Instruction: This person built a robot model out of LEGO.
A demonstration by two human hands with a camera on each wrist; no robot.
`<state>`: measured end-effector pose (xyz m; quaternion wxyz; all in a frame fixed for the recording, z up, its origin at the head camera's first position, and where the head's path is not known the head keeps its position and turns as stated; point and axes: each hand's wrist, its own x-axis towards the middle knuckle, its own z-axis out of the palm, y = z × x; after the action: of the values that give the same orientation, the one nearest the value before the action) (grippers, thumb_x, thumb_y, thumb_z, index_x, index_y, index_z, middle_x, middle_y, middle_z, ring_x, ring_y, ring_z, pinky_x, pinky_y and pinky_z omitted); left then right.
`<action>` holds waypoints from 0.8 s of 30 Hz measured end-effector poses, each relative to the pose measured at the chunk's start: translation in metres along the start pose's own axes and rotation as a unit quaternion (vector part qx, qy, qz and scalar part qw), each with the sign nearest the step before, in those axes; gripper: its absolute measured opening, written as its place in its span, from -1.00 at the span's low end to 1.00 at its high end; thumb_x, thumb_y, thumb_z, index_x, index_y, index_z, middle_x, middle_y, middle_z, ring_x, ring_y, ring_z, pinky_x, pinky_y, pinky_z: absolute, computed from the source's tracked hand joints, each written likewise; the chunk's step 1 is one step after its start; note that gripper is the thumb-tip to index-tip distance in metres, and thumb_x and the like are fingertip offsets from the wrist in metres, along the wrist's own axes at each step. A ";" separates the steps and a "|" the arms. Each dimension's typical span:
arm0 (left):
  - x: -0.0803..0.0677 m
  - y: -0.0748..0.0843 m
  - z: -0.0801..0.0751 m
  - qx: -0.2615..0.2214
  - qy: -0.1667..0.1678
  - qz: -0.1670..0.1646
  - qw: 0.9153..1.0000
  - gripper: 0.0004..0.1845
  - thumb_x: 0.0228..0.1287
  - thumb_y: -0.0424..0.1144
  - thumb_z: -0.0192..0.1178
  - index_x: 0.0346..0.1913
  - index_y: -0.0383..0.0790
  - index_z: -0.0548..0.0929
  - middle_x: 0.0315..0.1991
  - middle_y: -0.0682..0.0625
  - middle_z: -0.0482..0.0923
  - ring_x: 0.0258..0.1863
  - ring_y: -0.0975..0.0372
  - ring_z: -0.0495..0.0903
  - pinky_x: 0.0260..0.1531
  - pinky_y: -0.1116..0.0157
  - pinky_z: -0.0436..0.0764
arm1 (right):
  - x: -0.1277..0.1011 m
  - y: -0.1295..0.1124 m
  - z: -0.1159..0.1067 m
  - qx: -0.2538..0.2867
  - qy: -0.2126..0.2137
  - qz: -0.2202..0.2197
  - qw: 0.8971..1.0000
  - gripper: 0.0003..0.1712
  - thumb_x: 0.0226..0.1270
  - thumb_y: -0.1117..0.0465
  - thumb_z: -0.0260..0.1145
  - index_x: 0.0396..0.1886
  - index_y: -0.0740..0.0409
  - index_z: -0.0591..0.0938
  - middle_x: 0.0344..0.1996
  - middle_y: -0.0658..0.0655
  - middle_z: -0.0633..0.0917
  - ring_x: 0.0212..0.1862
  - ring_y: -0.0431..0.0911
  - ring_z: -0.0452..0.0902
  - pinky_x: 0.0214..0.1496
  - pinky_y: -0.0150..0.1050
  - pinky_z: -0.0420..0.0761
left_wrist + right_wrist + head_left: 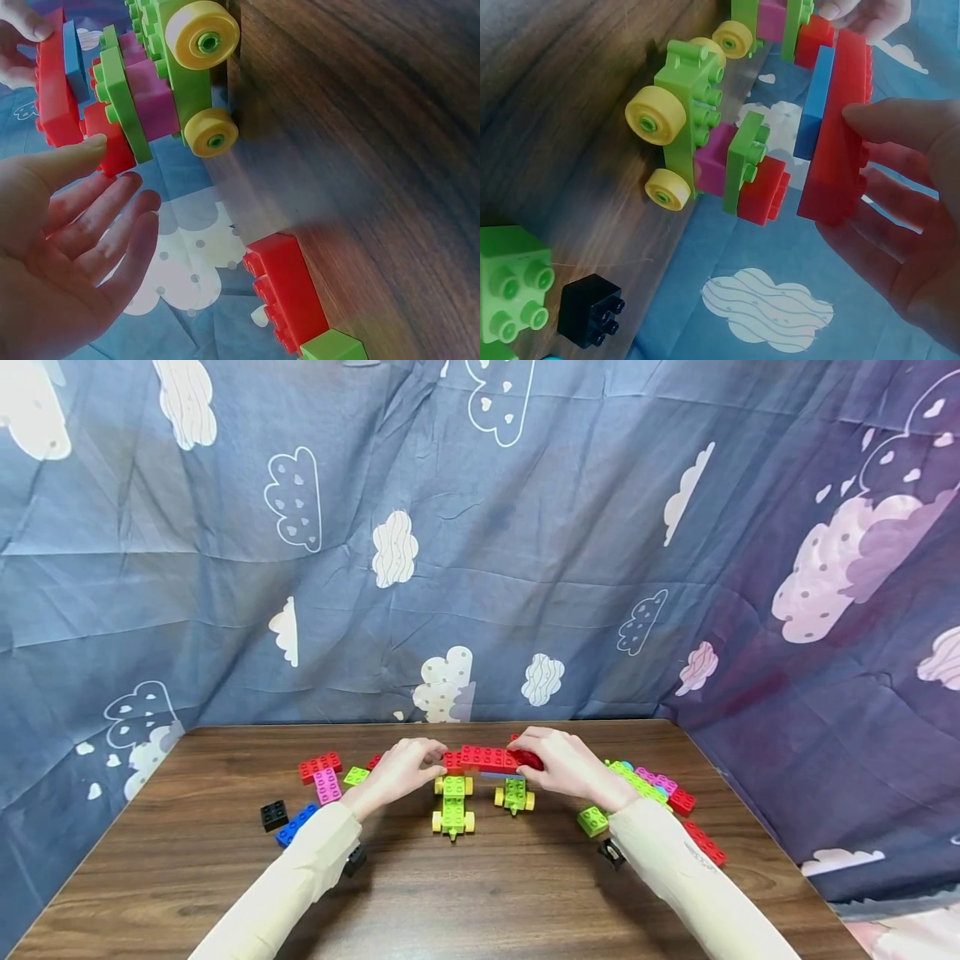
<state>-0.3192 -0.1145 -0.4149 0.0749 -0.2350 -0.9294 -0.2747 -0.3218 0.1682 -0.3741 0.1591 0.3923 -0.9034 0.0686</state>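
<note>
My right hand (922, 202) holds a long red block (840, 127) between thumb and fingers; a blue brick (815, 103) sits on its underside. This block spans above two wheeled stacks. My left hand (82, 240) pinches the red brick (109, 139) that tops the left stack, thumb on one side and fingers on the other. The left stack's green wheeled base (453, 806) has yellow wheels, with purple and green bricks above. On the right stack, whose green wheeled base (515, 795) matches, another red brick (763, 191) sits on top, slightly apart from the held block.
Red, pink and lime bricks lie at left, with a blue brick (297, 824) and a black brick (273, 815). Beside my right forearm are a lime brick (592, 821), a black piece (611, 853) and a long red brick (705, 843). Patterned cloth (465, 543) hangs behind the table.
</note>
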 end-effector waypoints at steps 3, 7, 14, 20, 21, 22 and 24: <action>0.000 -0.001 0.000 0.001 0.000 0.001 1.000 -0.71 0.26 -0.26 0.33 0.02 -0.26 0.70 -0.07 -0.11 0.73 -0.11 0.13 0.73 -0.04 0.09 0.68 | 0.005 0.001 0.001 -0.004 -0.002 0.002 1.000 -0.72 0.25 0.16 0.39 -0.03 0.00 0.73 -0.14 -0.02 0.73 -0.13 -0.15 0.68 -0.07 -0.14 0.69; 0.000 -0.003 0.000 -0.005 0.004 0.008 1.000 -0.69 0.26 -0.26 0.33 0.04 -0.28 0.68 -0.06 -0.12 0.73 -0.11 0.12 0.73 -0.04 0.10 0.68 | 0.013 0.000 0.002 -0.003 -0.006 0.002 1.000 -0.72 0.25 0.15 0.39 -0.03 0.01 0.73 -0.14 -0.02 0.73 -0.15 -0.14 0.66 -0.10 -0.13 0.68; -0.002 -0.007 -0.003 -0.018 0.016 0.037 0.999 -0.58 0.22 -0.27 0.37 0.11 -0.38 0.61 -0.01 -0.21 0.68 -0.08 0.00 0.70 -0.05 0.07 0.67 | 0.021 -0.002 0.003 0.003 -0.018 -0.007 1.000 -0.72 0.27 0.14 0.39 -0.03 0.03 0.73 -0.13 0.01 0.73 -0.14 -0.13 0.67 -0.08 -0.12 0.68; 0.003 -0.001 -0.010 -0.029 0.007 0.033 0.999 -0.52 0.20 -0.27 0.39 0.15 -0.38 0.58 0.05 -0.22 0.66 0.00 -0.02 0.67 0.02 0.06 0.65 | 0.026 -0.005 0.005 0.005 -0.023 -0.009 1.000 -0.72 0.27 0.14 0.39 -0.03 0.03 0.72 -0.14 0.00 0.73 -0.17 -0.14 0.66 -0.12 -0.13 0.68; 0.004 0.000 -0.011 -0.029 0.007 0.035 0.999 -0.52 0.20 -0.27 0.39 0.15 -0.38 0.58 0.05 -0.22 0.66 0.00 -0.02 0.67 0.03 0.06 0.65 | 0.027 -0.006 0.005 0.005 -0.025 -0.008 1.000 -0.73 0.27 0.13 0.39 -0.03 0.03 0.72 -0.15 0.00 0.72 -0.18 -0.14 0.65 -0.12 -0.14 0.67; 0.005 0.001 -0.012 -0.028 0.009 0.037 0.999 -0.52 0.20 -0.27 0.39 0.15 -0.39 0.58 0.05 -0.22 0.66 0.00 -0.02 0.67 0.03 0.06 0.65 | 0.027 -0.006 0.006 0.007 -0.027 -0.008 1.000 -0.73 0.28 0.13 0.39 -0.04 0.03 0.72 -0.15 0.00 0.72 -0.19 -0.15 0.64 -0.13 -0.14 0.67; 0.007 0.004 -0.013 -0.024 0.005 0.041 0.999 -0.52 0.20 -0.25 0.40 0.14 -0.38 0.59 0.05 -0.21 0.66 0.00 -0.02 0.67 0.03 0.06 0.65 | 0.029 -0.007 0.006 0.009 -0.030 -0.008 0.999 -0.74 0.28 0.13 0.39 -0.04 0.02 0.72 -0.16 -0.01 0.72 -0.21 -0.15 0.63 -0.14 -0.16 0.67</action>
<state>-0.3238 -0.1161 -0.4001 0.0855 -0.2735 -0.9115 -0.2951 -0.3367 0.1423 -0.3702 0.1293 0.4023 -0.9041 0.0637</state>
